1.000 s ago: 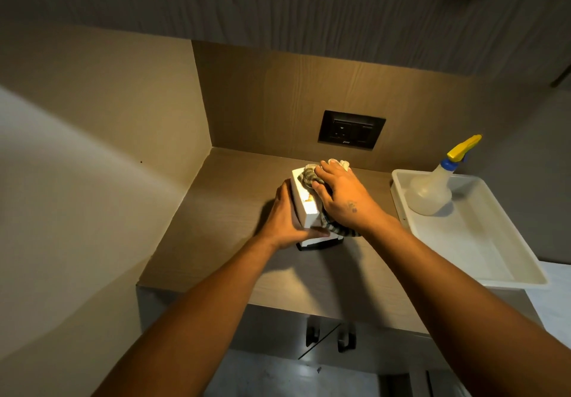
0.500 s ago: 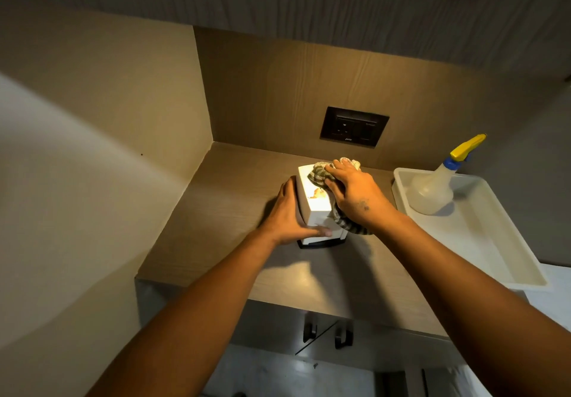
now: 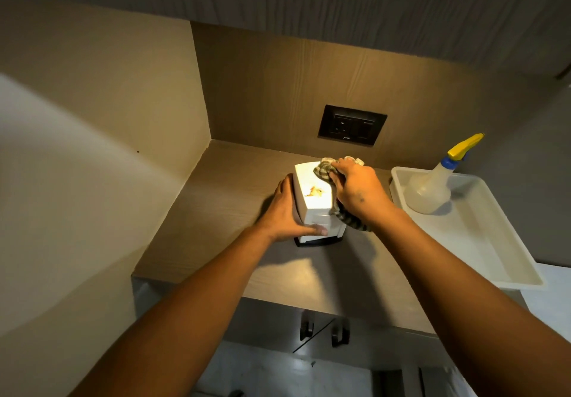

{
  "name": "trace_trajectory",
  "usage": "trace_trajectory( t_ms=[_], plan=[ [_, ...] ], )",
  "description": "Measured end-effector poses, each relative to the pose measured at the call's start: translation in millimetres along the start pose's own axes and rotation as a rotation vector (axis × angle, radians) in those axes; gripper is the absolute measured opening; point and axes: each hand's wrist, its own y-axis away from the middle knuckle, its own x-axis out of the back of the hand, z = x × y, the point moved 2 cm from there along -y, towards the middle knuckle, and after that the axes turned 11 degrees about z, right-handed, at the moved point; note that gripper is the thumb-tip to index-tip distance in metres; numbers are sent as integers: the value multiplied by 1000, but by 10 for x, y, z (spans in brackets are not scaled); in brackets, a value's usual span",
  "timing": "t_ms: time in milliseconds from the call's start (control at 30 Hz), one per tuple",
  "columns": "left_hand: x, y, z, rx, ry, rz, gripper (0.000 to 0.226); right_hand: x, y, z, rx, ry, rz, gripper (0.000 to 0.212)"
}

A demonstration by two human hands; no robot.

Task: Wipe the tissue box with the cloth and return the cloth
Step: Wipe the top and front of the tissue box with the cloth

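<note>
A white tissue box (image 3: 312,201) with a small yellow picture on top stands on the wooden counter (image 3: 216,226). My left hand (image 3: 285,211) grips its left side, thumb across the front face. My right hand (image 3: 355,188) presses a striped grey-green cloth (image 3: 323,170) onto the far right part of the box top. More of the cloth hangs down the right side of the box below my wrist.
A white tray (image 3: 482,242) sits on the right of the counter and holds a spray bottle (image 3: 432,186) with a yellow and blue nozzle. A black wall socket (image 3: 352,125) is on the back panel. Walls close the counter at left and back.
My right hand has slid the cloth toward the far right edge of the box top, uncovering more of the white top. My left hand has kept its hold on the box.
</note>
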Motion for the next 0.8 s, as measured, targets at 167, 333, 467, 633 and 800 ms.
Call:
trace_trajectory(
  t_ms=[167, 333, 467, 633, 800],
  plan=[
    [14, 18, -7, -7, -11, 3, 148, -72, -102, -210, 52, 23, -101, 9],
    [0, 16, -6, -11, -15, 18, 150, 34, 290, -20, 86, -76, 47, 23],
    [3, 1, -20, -19, -24, -2, 149, -68, -139, -194, -87, 12, -3, 21],
    [-9, 6, -27, -75, -79, 31, 133, -99, -58, -450, 125, -65, -70, 17],
    [-34, -6, -14, -92, -55, 39, 140, 54, 274, -197, 300, -84, -70, 31]
  ],
)
